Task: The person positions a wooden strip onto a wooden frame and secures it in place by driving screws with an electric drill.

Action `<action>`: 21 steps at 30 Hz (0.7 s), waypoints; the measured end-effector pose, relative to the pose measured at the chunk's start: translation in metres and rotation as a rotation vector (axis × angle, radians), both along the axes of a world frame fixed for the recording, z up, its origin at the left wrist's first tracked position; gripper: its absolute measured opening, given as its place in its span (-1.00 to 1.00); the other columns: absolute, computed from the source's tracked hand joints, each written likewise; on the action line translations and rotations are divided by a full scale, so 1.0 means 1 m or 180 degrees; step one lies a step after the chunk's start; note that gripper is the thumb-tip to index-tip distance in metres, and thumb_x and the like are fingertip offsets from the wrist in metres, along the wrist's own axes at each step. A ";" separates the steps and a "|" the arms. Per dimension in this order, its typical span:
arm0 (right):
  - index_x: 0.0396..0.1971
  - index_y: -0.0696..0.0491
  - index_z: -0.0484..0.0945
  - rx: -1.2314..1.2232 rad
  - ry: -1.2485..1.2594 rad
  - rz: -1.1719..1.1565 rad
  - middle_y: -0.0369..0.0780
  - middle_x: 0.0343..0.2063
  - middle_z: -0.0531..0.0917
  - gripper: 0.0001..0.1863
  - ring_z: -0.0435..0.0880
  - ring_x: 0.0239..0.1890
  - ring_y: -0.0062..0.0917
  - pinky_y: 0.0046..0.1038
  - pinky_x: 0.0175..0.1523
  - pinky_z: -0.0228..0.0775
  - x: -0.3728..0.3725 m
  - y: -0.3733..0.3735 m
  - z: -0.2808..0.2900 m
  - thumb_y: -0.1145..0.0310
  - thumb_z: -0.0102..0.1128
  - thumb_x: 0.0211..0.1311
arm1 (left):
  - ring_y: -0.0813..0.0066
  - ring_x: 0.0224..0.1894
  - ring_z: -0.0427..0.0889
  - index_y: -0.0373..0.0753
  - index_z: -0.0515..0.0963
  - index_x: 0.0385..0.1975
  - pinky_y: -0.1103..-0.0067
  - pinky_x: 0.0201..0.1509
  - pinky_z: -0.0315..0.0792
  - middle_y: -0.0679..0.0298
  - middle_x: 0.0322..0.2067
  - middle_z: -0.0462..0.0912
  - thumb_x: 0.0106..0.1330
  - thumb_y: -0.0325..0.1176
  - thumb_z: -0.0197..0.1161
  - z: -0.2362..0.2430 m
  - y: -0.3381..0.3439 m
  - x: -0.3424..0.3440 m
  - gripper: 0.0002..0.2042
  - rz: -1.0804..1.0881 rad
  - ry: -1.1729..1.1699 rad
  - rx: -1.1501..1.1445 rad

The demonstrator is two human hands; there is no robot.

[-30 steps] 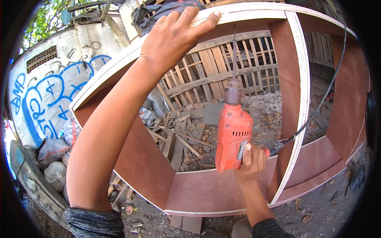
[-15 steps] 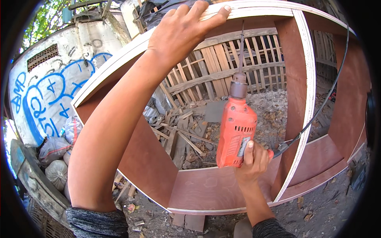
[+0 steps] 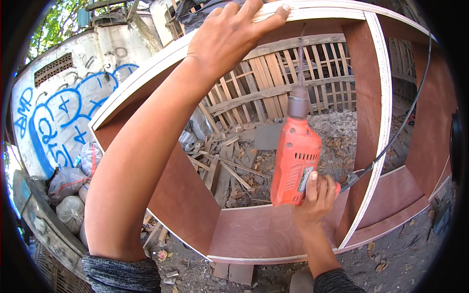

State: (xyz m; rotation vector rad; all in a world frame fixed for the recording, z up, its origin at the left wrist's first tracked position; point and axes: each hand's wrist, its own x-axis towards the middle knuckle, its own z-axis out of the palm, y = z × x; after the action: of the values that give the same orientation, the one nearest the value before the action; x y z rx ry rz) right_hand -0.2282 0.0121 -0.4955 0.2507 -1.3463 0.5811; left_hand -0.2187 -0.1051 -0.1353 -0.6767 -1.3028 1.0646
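Red drill [image 3: 294, 158] fills right grip [image 3: 317, 199], chuck [image 3: 298, 102] newly blurred; left grip [image 3: 225, 36] on frame [image 3: 364, 88], closure unclear.

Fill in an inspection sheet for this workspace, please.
Surface: dirt ground
Job's things: red drill, its bit pointing up at the top board of the wooden frame
Clutter: wood scraps seen through the frame; filled sacks at left
Grips: left grip laid over the frame's top edge; right grip wrapped around the drill
Cables: one dark cable, running from the drill toward the upper right
Surroundings: painted wall at left, slatted fence beyond the frame
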 end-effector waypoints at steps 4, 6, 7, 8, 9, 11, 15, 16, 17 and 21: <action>0.40 0.06 0.27 0.0155 -0.0522 0.0185 -0.06 -0.14 0.60 -0.15 0.57 -0.10 -0.04 -0.01 0.00 0.43 0.014 -0.003 0.043 0.26 0.50 0.13 | 0.26 -0.06 0.59 -0.05 0.36 0.31 0.46 -0.04 0.52 0.12 -0.02 0.51 0.25 -0.38 0.26 -0.002 -0.005 0.000 -0.43 0.0072 0.0027 -0.0052; 0.41 0.11 0.32 -0.0342 -0.0317 0.0377 -0.04 -0.02 0.62 -0.11 0.56 -0.05 -0.02 -0.07 0.07 0.46 0.007 0.001 0.056 0.33 0.54 0.04 | 0.26 -0.05 0.59 -0.05 0.36 0.30 0.46 -0.03 0.52 0.12 -0.01 0.51 0.24 -0.39 0.26 -0.001 -0.003 0.001 -0.44 -0.0003 0.0009 -0.0027; 0.41 0.11 0.32 -0.0340 -0.0333 0.0363 -0.04 -0.02 0.62 -0.11 0.56 -0.05 -0.02 -0.07 0.07 0.46 0.009 0.004 0.053 0.33 0.54 0.04 | 0.26 -0.04 0.59 -0.05 0.36 0.29 0.46 -0.03 0.51 0.12 -0.01 0.51 0.24 -0.40 0.25 -0.002 -0.004 0.001 -0.44 -0.0032 0.0010 -0.0008; 0.40 0.10 0.34 -0.0409 -0.0334 0.0293 -0.05 -0.08 0.62 -0.09 0.56 -0.08 -0.04 -0.07 0.06 0.43 0.010 0.010 0.050 0.29 0.58 0.01 | 0.26 -0.04 0.59 -0.05 0.36 0.29 0.46 -0.03 0.51 0.12 -0.01 0.51 0.24 -0.40 0.25 -0.002 -0.005 0.001 -0.44 -0.0047 -0.0006 -0.0003; 0.40 0.08 0.36 -0.0468 -0.0320 0.0220 -0.06 -0.14 0.62 -0.06 0.57 -0.10 -0.06 -0.08 0.05 0.41 0.009 0.018 0.046 0.24 0.62 -0.03 | 0.25 -0.04 0.59 -0.05 0.36 0.29 0.46 -0.02 0.51 0.12 -0.01 0.51 0.23 -0.42 0.25 -0.002 -0.004 0.001 -0.44 -0.0013 -0.0023 0.0016; 0.40 0.08 0.35 -0.0390 -0.0359 0.0129 -0.06 -0.13 0.62 -0.08 0.58 -0.09 -0.05 -0.08 0.04 0.41 0.012 0.028 0.030 0.13 0.57 0.03 | 0.24 -0.03 0.59 -0.05 0.36 0.28 0.46 -0.01 0.52 0.11 -0.01 0.51 0.23 -0.43 0.25 -0.002 -0.004 0.001 -0.44 0.0002 -0.0044 0.0052; 0.35 0.06 0.39 0.0040 -0.0574 -0.0068 -0.10 -0.16 0.64 -0.21 0.63 -0.06 -0.10 -0.13 0.01 0.41 0.022 0.040 0.004 0.01 0.39 0.19 | 0.19 0.02 0.58 -0.05 0.37 0.25 0.39 0.05 0.55 0.07 0.05 0.50 0.18 -0.50 0.29 -0.004 0.000 -0.005 -0.42 -0.0221 -0.0220 0.0083; 0.33 0.02 0.40 0.0273 -0.0490 -0.0016 -0.14 -0.18 0.65 -0.29 0.64 -0.09 -0.16 -0.17 -0.04 0.42 0.020 0.042 -0.004 0.10 0.35 0.21 | 0.18 0.02 0.59 -0.05 0.37 0.25 0.37 0.05 0.55 0.07 0.06 0.50 0.18 -0.51 0.29 -0.005 0.000 -0.006 -0.42 -0.0203 -0.0200 0.0099; 0.31 -0.03 0.42 0.0508 -0.0422 0.0008 -0.17 -0.21 0.66 -0.37 0.65 -0.13 -0.21 -0.21 -0.09 0.44 0.021 0.045 -0.011 0.18 0.32 0.24 | 0.18 0.02 0.59 -0.05 0.37 0.25 0.36 0.05 0.55 0.06 0.06 0.50 0.17 -0.52 0.30 -0.005 0.000 -0.006 -0.41 -0.0216 -0.0192 0.0118; 0.28 -0.11 0.43 0.0819 -0.0090 0.0088 -0.22 -0.28 0.66 -0.45 0.66 -0.23 -0.30 -0.29 -0.21 0.44 0.029 0.063 -0.035 0.32 0.24 0.26 | 0.20 -0.05 0.63 -0.05 0.43 0.19 0.36 0.00 0.55 0.11 -0.02 0.55 0.23 -0.49 0.25 -0.002 -0.003 0.000 -0.52 -0.0214 0.0058 0.0072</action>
State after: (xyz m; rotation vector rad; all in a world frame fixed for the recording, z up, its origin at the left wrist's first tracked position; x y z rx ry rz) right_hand -0.1988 0.0755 -0.5301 0.4721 -1.4471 0.4349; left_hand -0.2185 -0.1082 -0.1374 -0.6878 -1.2661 0.9980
